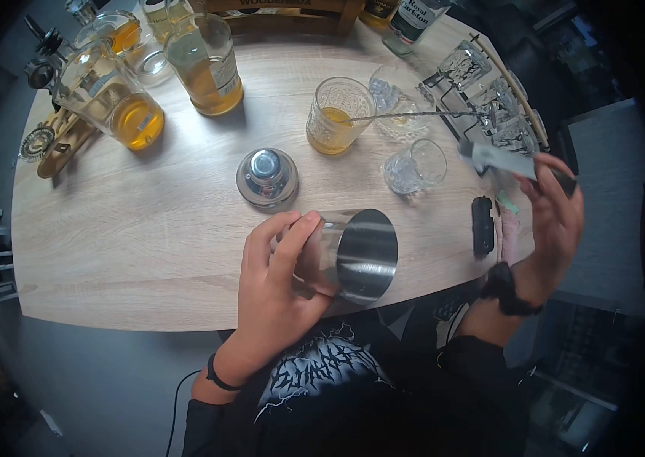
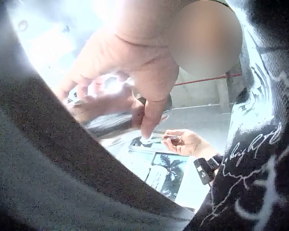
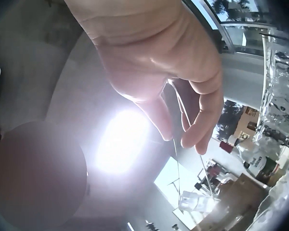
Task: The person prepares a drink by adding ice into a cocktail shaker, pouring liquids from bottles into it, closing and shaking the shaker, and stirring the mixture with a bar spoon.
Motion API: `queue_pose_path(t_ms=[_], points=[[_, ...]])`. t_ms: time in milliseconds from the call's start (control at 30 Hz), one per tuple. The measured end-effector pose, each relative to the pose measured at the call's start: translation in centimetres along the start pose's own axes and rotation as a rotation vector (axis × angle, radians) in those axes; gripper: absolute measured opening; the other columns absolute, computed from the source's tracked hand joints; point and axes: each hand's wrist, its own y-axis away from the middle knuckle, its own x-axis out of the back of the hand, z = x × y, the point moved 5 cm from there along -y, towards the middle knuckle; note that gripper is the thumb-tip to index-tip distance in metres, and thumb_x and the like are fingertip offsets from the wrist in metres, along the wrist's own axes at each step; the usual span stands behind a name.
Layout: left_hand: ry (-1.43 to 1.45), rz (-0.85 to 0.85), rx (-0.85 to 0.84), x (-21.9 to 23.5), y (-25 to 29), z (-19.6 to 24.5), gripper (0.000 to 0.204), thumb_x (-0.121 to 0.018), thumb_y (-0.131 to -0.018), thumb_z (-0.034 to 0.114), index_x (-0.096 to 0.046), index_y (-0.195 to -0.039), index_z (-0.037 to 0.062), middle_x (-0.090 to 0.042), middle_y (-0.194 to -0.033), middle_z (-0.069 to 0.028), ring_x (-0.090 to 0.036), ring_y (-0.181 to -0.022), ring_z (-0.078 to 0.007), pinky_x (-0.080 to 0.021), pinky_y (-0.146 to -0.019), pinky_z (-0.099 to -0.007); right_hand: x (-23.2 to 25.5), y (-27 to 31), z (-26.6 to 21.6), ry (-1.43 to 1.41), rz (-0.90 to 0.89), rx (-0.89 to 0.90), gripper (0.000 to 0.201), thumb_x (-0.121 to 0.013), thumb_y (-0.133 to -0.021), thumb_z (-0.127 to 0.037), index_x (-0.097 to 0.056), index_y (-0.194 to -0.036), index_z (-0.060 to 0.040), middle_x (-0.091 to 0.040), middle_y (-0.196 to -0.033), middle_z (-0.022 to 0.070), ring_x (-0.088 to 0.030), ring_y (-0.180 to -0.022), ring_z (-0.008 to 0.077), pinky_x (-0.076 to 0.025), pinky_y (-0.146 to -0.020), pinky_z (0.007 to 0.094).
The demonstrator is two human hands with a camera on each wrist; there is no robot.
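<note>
My left hand (image 1: 280, 266) grips a metal shaker tin (image 1: 368, 255), tilted so its open mouth faces right. In the left wrist view the left hand (image 2: 135, 62) is curled around the shiny tin. My right hand (image 1: 558, 206) holds metal tongs (image 1: 505, 160), blurred in the head view, over the table's right side. The right wrist view shows the right hand (image 3: 168, 72) pinching the tongs, with a clear ice cube (image 3: 196, 201) between their tips. The shaker's top (image 1: 268, 179) stands beyond the tin. Just left of the tongs is a small clear glass (image 1: 414, 167).
A patterned glass (image 1: 334, 122) of amber liquid holds a long bar spoon (image 1: 414, 115). Bottles (image 1: 204, 68) and a pitcher (image 1: 113, 107) stand back left. A rack of glasses (image 1: 490, 95) is back right. A black object (image 1: 482, 227) lies near the right edge.
</note>
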Motion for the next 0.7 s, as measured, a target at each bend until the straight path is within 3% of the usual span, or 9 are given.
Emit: queue_pose_path(t_ms=[100, 200, 400, 467, 533, 600, 700], points=[[-0.025, -0.017, 0.015, -0.2, -0.2, 0.2, 0.082, -0.080, -0.066, 0.005, -0.054, -0.143, 0.0156, -0.054, -0.133, -0.0161, -0.056, -0.116, -0.0374, -0.047, -0.100, -0.0462, 0.1, 2.9, -0.9, -0.087, -0.095, -0.010, 0.033, -0.065, -0.093, -0.009, -0.062, -0.117, 0.0141, -0.066, -0.099, 0.0174, -0.070, -0.084, 0.0224, -0.058, -0.080, 0.0308], [-0.037, -0.034, 0.033, -0.5, -0.3, 0.3, 0.083, -0.079, -0.065, 0.004, -0.054, -0.143, 0.0162, -0.054, -0.133, -0.0157, -0.056, -0.116, -0.0370, -0.047, -0.100, -0.0464, -3.9, 5.3, -2.2, -0.078, -0.291, 0.071, 0.036, -0.068, -0.083, -0.008, -0.063, -0.112, 0.0136, -0.061, -0.086, 0.0137, -0.067, -0.078, 0.0199, -0.055, -0.071, 0.0268], [-0.028, -0.013, 0.029, -0.6, -0.3, 0.4, 0.084, -0.079, -0.064, 0.003, -0.054, -0.143, 0.0164, -0.053, -0.133, -0.0160, -0.055, -0.116, -0.0373, -0.046, -0.100, -0.0468, -9.5, 7.1, -2.6, 0.174, -0.322, 0.092, 0.030, -0.081, -0.070, -0.004, -0.073, -0.098, 0.0064, -0.067, -0.084, 0.0139, -0.067, -0.077, 0.0191, -0.051, -0.068, 0.0259], [-0.036, -0.016, 0.041, -0.5, -0.3, 0.5, 0.085, -0.080, -0.064, 0.003, -0.054, -0.143, 0.0162, -0.054, -0.133, -0.0160, -0.055, -0.116, -0.0375, -0.046, -0.100, -0.0468, -10.8, 7.3, -2.3, 0.176, -0.338, 0.129, 0.029, -0.083, -0.070, -0.002, -0.075, -0.097, 0.0043, -0.068, -0.084, 0.0122, -0.065, -0.075, 0.0169, -0.050, -0.066, 0.0250], [-0.041, -0.021, 0.050, -0.4, -0.2, 0.4, 0.085, -0.080, -0.063, 0.003, -0.054, -0.143, 0.0161, -0.054, -0.133, -0.0161, -0.055, -0.116, -0.0376, -0.047, -0.100, -0.0468, -12.7, 7.7, -2.1, 0.305, -0.497, 0.157, 0.029, -0.083, -0.072, -0.001, -0.075, -0.100, 0.0031, -0.069, -0.085, 0.0115, -0.064, -0.073, 0.0155, -0.050, -0.064, 0.0252], [-0.042, -0.028, 0.035, -0.5, -0.2, 0.5, 0.085, -0.081, -0.063, 0.004, -0.054, -0.143, 0.0161, -0.054, -0.132, -0.0159, -0.055, -0.116, -0.0374, -0.047, -0.100, -0.0465, -13.9, 7.9, -1.5, 0.343, -0.545, 0.185, 0.028, -0.083, -0.074, -0.001, -0.075, -0.101, 0.0014, -0.069, -0.085, 0.0109, -0.064, -0.072, 0.0163, -0.051, -0.062, 0.0266], [-0.038, -0.026, 0.033, -0.6, -0.1, 0.4, 0.084, -0.081, -0.063, 0.004, -0.055, -0.142, 0.0165, -0.055, -0.132, -0.0157, -0.056, -0.116, -0.0371, -0.047, -0.100, -0.0463, -15.6, 8.3, -1.0, 0.416, -0.648, 0.256, 0.028, -0.083, -0.077, -0.003, -0.072, -0.103, -0.0007, -0.067, -0.087, 0.0117, -0.068, -0.074, 0.0233, -0.054, -0.063, 0.0322]])
